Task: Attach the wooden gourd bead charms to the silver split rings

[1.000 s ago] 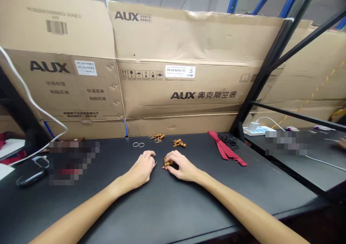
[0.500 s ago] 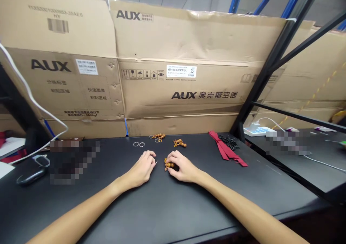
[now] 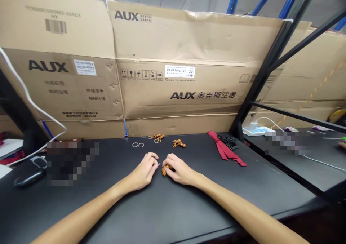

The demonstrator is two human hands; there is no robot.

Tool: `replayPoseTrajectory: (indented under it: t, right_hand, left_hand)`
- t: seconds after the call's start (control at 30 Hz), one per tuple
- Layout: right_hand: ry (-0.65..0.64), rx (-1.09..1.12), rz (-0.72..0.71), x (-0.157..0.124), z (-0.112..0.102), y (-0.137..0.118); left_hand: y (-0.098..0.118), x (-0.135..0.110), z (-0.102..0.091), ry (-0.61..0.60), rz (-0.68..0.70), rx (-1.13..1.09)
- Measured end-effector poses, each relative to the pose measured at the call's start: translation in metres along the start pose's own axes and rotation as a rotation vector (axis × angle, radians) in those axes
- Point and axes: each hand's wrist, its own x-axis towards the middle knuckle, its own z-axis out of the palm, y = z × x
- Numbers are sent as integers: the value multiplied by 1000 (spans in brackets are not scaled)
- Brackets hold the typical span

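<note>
My left hand (image 3: pixel 146 170) is closed in a pinch. A thin shiny metal ring (image 3: pixel 159 164), seen nearly edge-on, sticks out from its fingertips. Close beside it, my right hand (image 3: pixel 177 168) has its fingers curled round a brown beaded charm with cord (image 3: pixel 164 171), most of which they cover. Behind the hands lie another beaded charm (image 3: pixel 178 143) and a further group of beads with rings (image 3: pixel 158 138). Two silver rings (image 3: pixel 137 145) rest flat on the black table, beyond my left hand.
Red strips (image 3: pixel 225 148) and a heap of black pieces (image 3: pixel 228 142) lie at the right. Cardboard (image 3: pixel 178 107) walls off the back. A black rack post (image 3: pixel 259 78) stands at the right; a white cable (image 3: pixel 32 96) hangs at the left.
My right hand has shifted slightly left and pulled the charm in under its fingers. My left hand has moved a little right, so the ring's tip and the charm are closer together.
</note>
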Motion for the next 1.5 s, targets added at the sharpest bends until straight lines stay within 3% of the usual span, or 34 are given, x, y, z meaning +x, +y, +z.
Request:
replayPoseTrajectory:
  t: [0.4, 0.8, 1.5]
  right_hand:
    - [95, 128, 37, 1, 3, -4]
    - [57, 275, 137, 1, 4, -4]
    - [110, 224, 97, 1, 4, -3]
  left_hand:
    - [13, 1, -1, -55, 13, -41]
    - [23, 0, -2, -97, 28, -15]
    - [21, 1, -3, -121, 8, -80]
